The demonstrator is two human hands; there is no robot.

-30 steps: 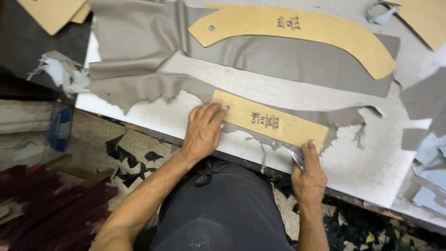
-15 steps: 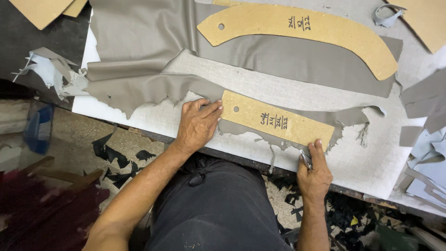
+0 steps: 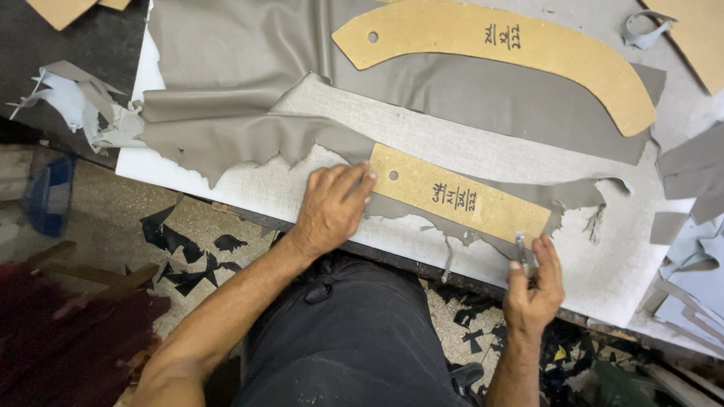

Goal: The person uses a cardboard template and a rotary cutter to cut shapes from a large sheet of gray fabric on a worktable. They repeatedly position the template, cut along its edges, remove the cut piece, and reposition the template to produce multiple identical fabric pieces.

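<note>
The right hand [image 3: 534, 290] has slid right along the straight tan board template [image 3: 460, 197], fingers clamped on a slim metal knife [image 3: 520, 249]. The left hand [image 3: 332, 207], fingers together, presses the template's left end onto smooth grey leather [image 3: 249, 136] at the counter's [image 3: 603, 279] near edge.

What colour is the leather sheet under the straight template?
Grey-taupe, plain with no pattern. The leather sheet under the straight template shows best in the head view.

Matt grey leather [image 3: 249, 83]; stiff tan cardboard template [image 3: 460, 197] — rough, woven-looking white table [image 3: 626, 264].
</note>
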